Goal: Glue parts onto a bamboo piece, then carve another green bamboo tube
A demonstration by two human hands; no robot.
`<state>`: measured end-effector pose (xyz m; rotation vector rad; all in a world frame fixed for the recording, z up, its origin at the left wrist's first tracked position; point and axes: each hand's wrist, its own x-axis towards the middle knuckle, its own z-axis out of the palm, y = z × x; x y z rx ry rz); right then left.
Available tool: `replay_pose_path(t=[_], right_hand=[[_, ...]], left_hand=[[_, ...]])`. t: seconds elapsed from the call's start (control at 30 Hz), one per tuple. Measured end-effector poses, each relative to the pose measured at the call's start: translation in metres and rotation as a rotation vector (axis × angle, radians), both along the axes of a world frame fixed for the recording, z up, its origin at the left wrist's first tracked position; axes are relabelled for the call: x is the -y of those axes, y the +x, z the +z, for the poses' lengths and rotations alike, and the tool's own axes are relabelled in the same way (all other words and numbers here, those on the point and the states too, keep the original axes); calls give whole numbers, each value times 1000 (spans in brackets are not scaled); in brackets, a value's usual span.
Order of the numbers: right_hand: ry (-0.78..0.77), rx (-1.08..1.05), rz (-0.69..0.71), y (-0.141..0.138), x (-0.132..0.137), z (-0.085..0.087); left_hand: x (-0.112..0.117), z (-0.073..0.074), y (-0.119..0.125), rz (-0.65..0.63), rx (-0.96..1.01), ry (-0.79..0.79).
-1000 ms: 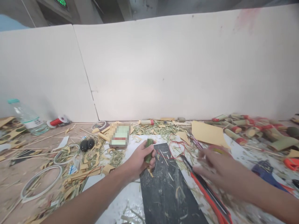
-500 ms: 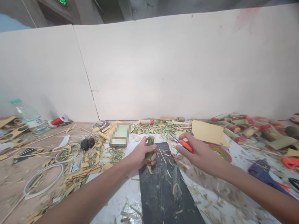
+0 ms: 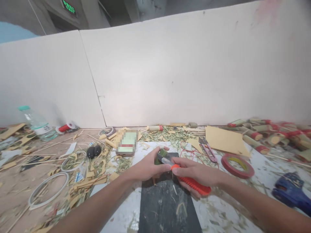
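Observation:
My left hand (image 3: 148,165) is closed round a short green bamboo piece (image 3: 163,152), mostly hidden by the fingers. In my right hand (image 3: 194,171) is a utility knife with a red-orange handle (image 3: 194,185). Its blade (image 3: 164,159) points up and left and lies against or just in front of the bamboo; exact contact I cannot tell. My left thumb is close to the base of the blade. Both hands are above a long black board (image 3: 167,207), strewn with shavings.
Behind the hands lie a pink-handled cutter (image 3: 208,150), red thread and a yellow card (image 3: 225,142). A tape roll (image 3: 237,165) and a blue tool (image 3: 291,191) are at right, with bamboo pieces beyond. A phone (image 3: 126,142), hoops (image 3: 50,189) and a bottle (image 3: 40,126) stand left.
My right hand has moved left and down, bringing the knife to the bamboo, with its handle now swung to the lower right. The left hand still holds the bamboo.

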<state>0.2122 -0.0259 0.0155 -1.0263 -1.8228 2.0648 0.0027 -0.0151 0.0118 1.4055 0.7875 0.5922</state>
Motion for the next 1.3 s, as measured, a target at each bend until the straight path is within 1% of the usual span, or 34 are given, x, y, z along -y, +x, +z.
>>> replay_pose_path(t=[0.03,0.1,0.23,0.43,0.6,0.67,0.77,0.87,0.93,1.0,1.1,1.17,1.3], right_hand=[[-3,-17,-3,0,0,-1],[37,-7,-46,-1,2,-2],[127,90,-154,-5,7,-3],[252,157,-183,-6,10,-4],[428,227,-181,-8,11,-1],[444,254,-200,-9,11,0],[464,240,-238,-10,9,-2],[577,230,-274,-13,9,-6],[619,228,-311,-15,11,-9],[576,203,-385,-16,12,-12],[395,109,-480,-16,12,-13],[295,52,-471,-13,9,-11],[159,-65,-381,-4,3,-6]], left_hand=[[0,0,1,9,-15,8],[1,-1,3,39,-26,13],[1,-5,8,71,-9,12],[1,-4,8,67,-57,49],[5,-3,6,84,-74,-6],[5,-6,6,104,-74,-8],[3,-10,6,130,-49,-11],[2,-11,8,137,-43,1],[3,-10,10,148,-32,-7],[3,-10,11,186,-9,-13],[1,-12,12,261,32,-4],[-2,-15,10,241,113,-34],[-11,-21,8,132,273,-107]])
